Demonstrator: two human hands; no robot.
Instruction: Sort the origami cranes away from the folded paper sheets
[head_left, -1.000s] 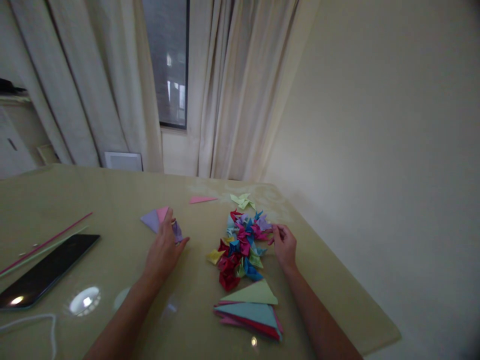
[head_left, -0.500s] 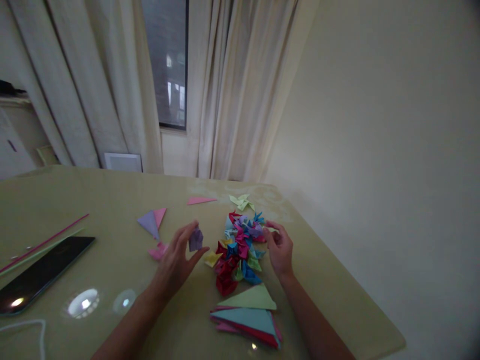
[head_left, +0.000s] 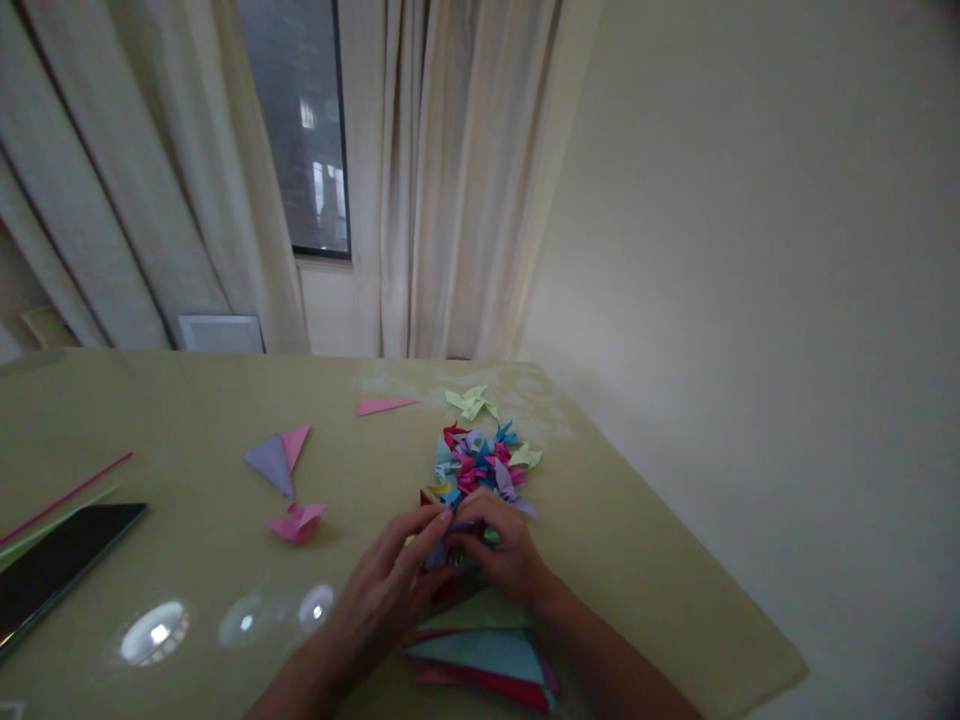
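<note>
My left hand (head_left: 390,580) pinches a small purple folded-paper piece (head_left: 436,555), most of it hidden by the fingers. My right hand (head_left: 506,550) meets it there, its thumb and fingers closed on the same piece. Both hands are over the near part of a heap of folded paper figures (head_left: 472,465) in red, blue, purple, pink and green, and cover some of it. Just below the hands lies a stack of folded paper wedges (head_left: 480,655), light blue and red among them, partly behind my right wrist.
Left of the hands sit a pink folded figure (head_left: 296,522) and a purple-and-pink paper wedge (head_left: 274,460). A pink paper triangle (head_left: 384,406) and a pale green figure (head_left: 471,402) lie farther back. A black phone-like slab (head_left: 71,560) and a thin pink stick (head_left: 67,497) are at far left.
My left hand has moved right with the purple paper, and my right hand has come in from the heap's right side to meet it. A purple figure now lies at the heap's right edge.
</note>
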